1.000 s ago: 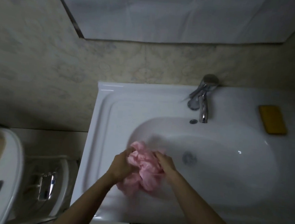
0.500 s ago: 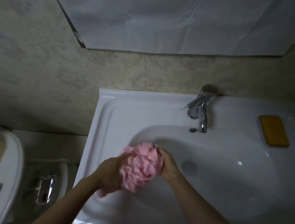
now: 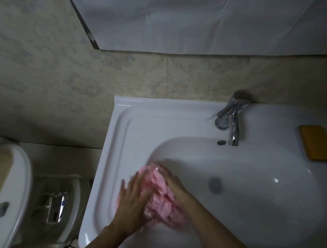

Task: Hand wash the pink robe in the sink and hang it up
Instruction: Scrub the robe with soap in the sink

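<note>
Sink point(image 3: 118, 140) | robe point(image 3: 161, 194) axis far-near | left hand point(image 3: 133, 201) flat | right hand point(image 3: 175, 183) grips

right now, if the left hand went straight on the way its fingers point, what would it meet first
Probably the bare ledge of the sink: the left hand lies flat on the pink robe, fingers aimed at the sink's back left. Beyond comes the tiled wall; depth is unclear.

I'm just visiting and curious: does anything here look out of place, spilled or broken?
Nothing looks spilled or broken. The pink robe sits bunched in the sink, as washing goes. The one oddity is the creased white sheet on the wall above, seemingly covering a panel where a mirror might hang.
</note>
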The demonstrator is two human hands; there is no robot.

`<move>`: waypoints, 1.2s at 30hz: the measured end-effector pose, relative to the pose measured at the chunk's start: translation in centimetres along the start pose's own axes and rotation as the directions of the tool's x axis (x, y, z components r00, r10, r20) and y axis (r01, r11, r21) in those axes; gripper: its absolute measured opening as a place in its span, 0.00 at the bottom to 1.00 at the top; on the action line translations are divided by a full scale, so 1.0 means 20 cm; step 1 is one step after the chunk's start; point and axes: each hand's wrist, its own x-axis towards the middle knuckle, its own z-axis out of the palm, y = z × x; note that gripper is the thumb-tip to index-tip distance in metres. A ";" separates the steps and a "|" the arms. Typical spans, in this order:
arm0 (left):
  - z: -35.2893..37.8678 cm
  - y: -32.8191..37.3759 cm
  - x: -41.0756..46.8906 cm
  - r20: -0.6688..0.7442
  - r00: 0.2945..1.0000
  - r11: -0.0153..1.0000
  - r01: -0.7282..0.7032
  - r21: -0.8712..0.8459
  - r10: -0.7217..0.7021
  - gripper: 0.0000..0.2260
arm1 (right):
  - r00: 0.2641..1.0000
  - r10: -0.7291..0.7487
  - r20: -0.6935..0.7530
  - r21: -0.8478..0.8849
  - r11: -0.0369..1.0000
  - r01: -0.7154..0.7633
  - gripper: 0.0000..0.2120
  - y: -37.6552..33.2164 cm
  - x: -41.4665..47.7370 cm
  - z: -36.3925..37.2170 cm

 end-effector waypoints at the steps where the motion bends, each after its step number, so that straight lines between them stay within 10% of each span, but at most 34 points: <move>1: 0.01 -0.01 0.00 -0.014 0.996 0.995 0.087 -0.053 -0.088 0.40 | 0.998 -0.053 0.032 -0.037 0.998 0.054 0.08 0.00 -0.01 0.01; 11: 0.19 0.02 0.11 -0.037 0.957 0.954 0.283 -0.099 -0.288 0.27 | 0.868 -0.448 -0.213 -0.494 0.816 0.300 0.12 0.07 -0.22 0.24; 15: 0.14 -0.03 0.10 -0.097 0.990 0.977 0.082 -0.196 -0.102 0.26 | 0.918 -0.195 -0.345 -0.334 0.940 0.074 0.09 -0.01 0.03 0.17; 22: 0.14 -0.05 0.12 -0.132 0.988 0.993 0.063 -0.098 -0.076 0.24 | 0.790 -0.587 -0.178 -0.826 0.525 0.204 0.22 0.14 -0.12 0.24; 27: 0.17 -0.01 0.13 -0.163 0.983 0.993 0.069 -0.091 -0.084 0.17 | 0.875 -0.306 -0.376 -0.672 0.740 -0.030 0.19 0.01 0.18 0.14; 30: 0.19 -0.02 0.12 -0.172 0.980 0.987 0.076 -0.143 -0.101 0.23 | 0.842 -0.364 -0.398 -0.535 0.838 0.110 0.19 0.01 -0.04 0.20; 36: 0.22 -0.01 0.11 -0.167 0.976 0.984 0.119 -0.131 -0.140 0.26 | 0.875 -0.319 -0.364 -0.631 0.776 0.021 0.15 0.05 0.07 0.23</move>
